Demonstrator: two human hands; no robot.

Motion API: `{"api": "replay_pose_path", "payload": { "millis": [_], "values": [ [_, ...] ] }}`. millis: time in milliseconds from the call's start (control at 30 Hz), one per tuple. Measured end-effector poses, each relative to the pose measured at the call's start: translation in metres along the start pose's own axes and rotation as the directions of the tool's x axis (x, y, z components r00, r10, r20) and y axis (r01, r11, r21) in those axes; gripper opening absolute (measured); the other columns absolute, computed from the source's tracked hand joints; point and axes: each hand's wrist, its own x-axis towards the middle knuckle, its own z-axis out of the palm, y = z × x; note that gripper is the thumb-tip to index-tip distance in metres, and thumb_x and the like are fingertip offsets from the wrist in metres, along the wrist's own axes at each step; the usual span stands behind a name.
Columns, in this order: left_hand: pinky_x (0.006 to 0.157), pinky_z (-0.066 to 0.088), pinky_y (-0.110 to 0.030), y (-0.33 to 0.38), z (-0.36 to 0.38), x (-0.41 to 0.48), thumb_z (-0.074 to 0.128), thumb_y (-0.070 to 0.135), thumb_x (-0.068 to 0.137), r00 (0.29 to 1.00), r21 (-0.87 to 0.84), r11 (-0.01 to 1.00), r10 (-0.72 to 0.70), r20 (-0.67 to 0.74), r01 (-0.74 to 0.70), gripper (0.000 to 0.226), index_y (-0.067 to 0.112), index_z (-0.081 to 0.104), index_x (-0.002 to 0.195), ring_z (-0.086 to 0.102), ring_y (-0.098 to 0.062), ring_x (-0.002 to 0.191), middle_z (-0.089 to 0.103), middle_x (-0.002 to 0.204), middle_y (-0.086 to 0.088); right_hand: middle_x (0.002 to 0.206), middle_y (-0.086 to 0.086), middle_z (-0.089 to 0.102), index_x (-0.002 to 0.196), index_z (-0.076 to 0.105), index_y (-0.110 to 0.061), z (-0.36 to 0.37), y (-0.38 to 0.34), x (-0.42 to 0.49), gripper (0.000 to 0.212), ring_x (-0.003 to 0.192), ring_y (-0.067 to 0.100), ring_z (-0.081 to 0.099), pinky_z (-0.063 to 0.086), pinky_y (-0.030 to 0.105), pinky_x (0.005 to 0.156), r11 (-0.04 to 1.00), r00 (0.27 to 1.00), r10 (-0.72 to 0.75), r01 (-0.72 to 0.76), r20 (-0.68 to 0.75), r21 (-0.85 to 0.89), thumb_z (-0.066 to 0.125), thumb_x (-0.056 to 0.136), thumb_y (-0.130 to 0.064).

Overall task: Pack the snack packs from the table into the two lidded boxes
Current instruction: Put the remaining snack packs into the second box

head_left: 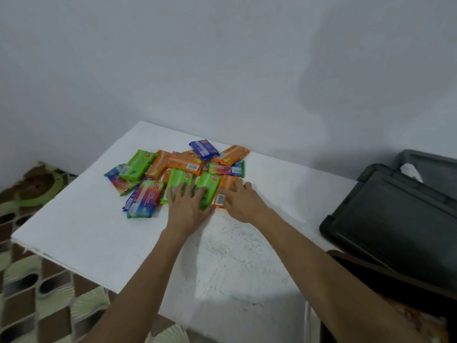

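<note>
Here, a heap of snack packs [183, 167] is seen on the white table [86, 231], toward its far side near the wall. Green, orange, blue and rainbow-coloured packs are piled loosely, several overlapping. The left hand [188, 206] is laid on two green packs [210, 184] at the near side of the heap, its fingers spread apart and nothing gripped. The right hand [242, 204] is placed just beside it, fingers stretched flat over an orange pack [226, 183]. Whether its thumb is hooked under the pack cannot be told. Two dark grey boxes [395, 219] are seen at the table's right end, one behind the other, the farther one cut off by the frame.
</note>
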Motion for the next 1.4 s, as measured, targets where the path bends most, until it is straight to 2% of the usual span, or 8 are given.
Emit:
{"api": "replay_pose_path", "payload": {
  "millis": [133,367,567,733,900,1033,1100,1400],
  "values": [
    [0.107,0.021,-0.064,0.003,0.003,0.000,0.070,0.053,0.078,0.999,0.012,1.000,0.008,-0.050,-0.008,0.052,0.022,0.063,0.119,0.045,-0.041,0.129,0.056,0.136,-0.013,0.141,0.021,0.034,0.137,0.043,-0.027,0.000,-0.006,0.002,0.042,0.120,0.039,0.035,0.039,0.047,0.099,1.000,0.999,0.017,-0.016,-0.038,0.020,0.032,0.099,-0.042],
    [0.113,0.008,-0.058,0.013,0.001,-0.002,0.063,0.048,0.085,1.000,0.019,1.000,-0.023,-0.001,0.023,0.051,0.025,0.054,0.130,0.030,-0.039,0.139,0.043,0.148,-0.012,0.139,0.021,0.034,0.135,0.040,-0.023,-0.003,-0.008,-0.011,0.050,0.120,0.039,0.036,0.043,0.046,0.094,1.000,1.000,0.016,-0.016,0.021,0.002,0.051,0.093,-0.049],
    [0.113,0.011,-0.056,0.014,-0.002,-0.010,0.074,0.041,0.075,0.999,-0.070,0.997,-0.040,-0.009,0.039,0.053,0.022,0.061,0.122,0.036,-0.039,0.134,0.058,0.128,-0.017,0.143,0.024,0.026,0.139,0.036,-0.028,-0.002,-0.006,-0.027,0.051,0.115,0.042,0.040,0.044,0.045,0.091,0.999,1.000,0.001,-0.001,0.020,-0.043,0.055,0.092,-0.027],
    [0.108,0.022,-0.056,0.013,-0.004,-0.026,0.077,0.039,0.063,0.999,-0.094,0.996,-0.011,-0.032,0.008,0.052,0.023,0.067,0.112,0.049,-0.038,0.120,0.063,0.115,-0.014,0.133,0.015,0.046,0.131,0.051,-0.030,-0.018,0.007,-0.038,0.040,0.115,0.035,0.047,0.041,0.041,0.097,0.982,0.996,0.056,-0.067,0.066,0.178,0.052,0.092,-0.036],
    [0.094,0.042,-0.046,0.022,-0.018,-0.040,0.074,0.040,0.071,0.997,-0.212,0.976,0.032,-0.067,-0.045,0.056,0.023,0.062,0.123,0.055,-0.030,0.112,0.057,0.126,-0.008,0.100,0.007,0.066,0.124,0.051,-0.026,-0.046,0.030,-0.076,0.032,0.080,0.023,0.062,0.046,0.029,0.065,0.904,0.994,0.053,-0.008,-0.093,0.428,0.057,0.093,-0.031],
    [0.097,0.042,-0.039,0.040,-0.041,-0.050,0.077,0.035,0.071,0.984,-0.468,0.875,0.045,-0.174,-0.123,0.062,0.022,0.056,0.128,0.048,-0.024,0.116,0.056,0.125,-0.004,0.107,0.002,0.064,0.119,0.051,-0.029,-0.063,0.052,-0.116,0.025,0.078,0.019,0.065,0.054,0.022,0.058,0.820,0.969,0.137,0.004,-0.203,0.572,0.054,0.097,-0.020],
    [0.098,0.037,-0.033,0.055,-0.054,-0.056,0.076,0.034,0.070,0.976,-0.567,0.807,0.051,-0.211,-0.164,0.068,0.024,0.051,0.133,0.044,-0.018,0.117,0.055,0.127,-0.001,0.111,0.002,0.063,0.120,0.048,-0.032,-0.072,0.059,-0.143,0.028,0.083,0.016,0.069,0.061,0.030,0.065,0.745,0.955,0.207,-0.012,-0.214,0.667,0.055,0.096,-0.020],
    [0.099,0.046,-0.024,0.130,-0.090,-0.083,0.074,0.010,0.079,0.939,-0.737,0.585,0.169,-0.298,-0.339,0.059,0.022,0.051,0.132,0.051,0.000,0.116,0.055,0.125,0.009,0.112,0.003,0.061,0.118,0.056,-0.022,-0.087,0.076,-0.270,0.023,0.095,0.010,0.068,0.058,0.022,0.067,0.534,0.853,0.399,0.082,-0.336,0.842,0.054,0.097,-0.012]
  ]
}}
